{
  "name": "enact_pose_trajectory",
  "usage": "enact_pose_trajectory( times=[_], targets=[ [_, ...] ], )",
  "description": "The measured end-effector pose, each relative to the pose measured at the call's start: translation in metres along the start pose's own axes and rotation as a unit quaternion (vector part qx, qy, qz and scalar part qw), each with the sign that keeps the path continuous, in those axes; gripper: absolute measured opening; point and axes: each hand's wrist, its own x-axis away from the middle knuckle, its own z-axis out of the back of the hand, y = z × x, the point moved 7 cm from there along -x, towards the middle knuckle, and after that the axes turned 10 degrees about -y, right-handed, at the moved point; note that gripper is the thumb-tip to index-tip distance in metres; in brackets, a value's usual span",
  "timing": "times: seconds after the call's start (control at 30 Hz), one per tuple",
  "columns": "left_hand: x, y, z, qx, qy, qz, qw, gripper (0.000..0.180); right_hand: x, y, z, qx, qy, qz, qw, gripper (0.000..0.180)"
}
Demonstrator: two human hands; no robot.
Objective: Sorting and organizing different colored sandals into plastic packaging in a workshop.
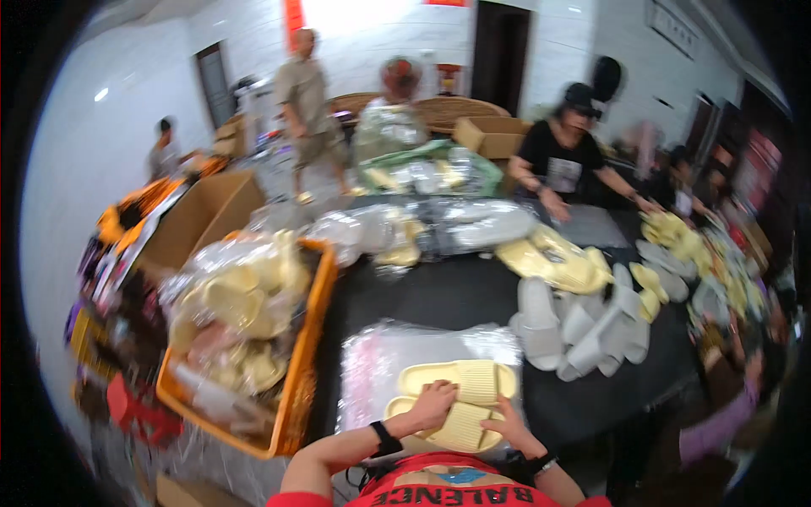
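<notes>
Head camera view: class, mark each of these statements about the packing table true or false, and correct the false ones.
1. Both hands rest on a pair of pale yellow slippers. True: the left hand and right hand touch the yellow slippers.
2. The slippers lie on a clear plastic bag. True: the plastic bag is spread under them on the black table.
3. The crate to the person's left is blue. False: the crate is orange and holds bagged slippers.
4. The loose heap to the right of the hands is red slippers. False: those grey slippers are light grey.
5. Nobody else is at the table. False: a person in a black shirt reaches over the far side.
</notes>
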Motion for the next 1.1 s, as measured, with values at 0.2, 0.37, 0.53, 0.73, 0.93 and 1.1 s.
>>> enact_pose_trajectory(
  times=[0.2, 0.37, 0.53, 0.73, 0.93, 1.1],
  targets=[
    [0.008, 0.002, 0.01, 0.023, -0.044, -0.048, 0.998, 0.035, 0.008, -0.033, -0.004, 0.028, -0.002, -0.02, 0.999, 0.071],
    [0.022, -0.011, 0.052, 0.13, 0.153, -0.052, 0.978, 0.04, 0.025, -0.043, 0.04, 0.075, 0.056, -0.011, 0.996, 0.075],
    [0.036, -0.077, -0.011, 0.05, 0.078, 0.122, 0.988, 0.046, 0.056, -0.068, 0.08, 0.052, 0.079, -0.011, 0.995, 0.067],
    [0.044, -0.088, -0.039, -0.033, -0.015, 0.154, 0.987, 0.051, 0.09, -0.086, 0.134, -0.081, 0.124, 0.029, 0.989, 0.057],
    [0.048, -0.093, -0.039, 0.0, -0.024, 0.167, 0.986, 0.047, 0.082, -0.089, 0.237, -0.261, 0.354, 0.143, 0.887, 0.068],
    [0.044, -0.086, -0.039, -0.003, -0.011, 0.142, 0.99, 0.046, 0.032, -0.081, 0.28, -0.248, 0.368, -0.015, 0.896, 0.077]
  ],
)
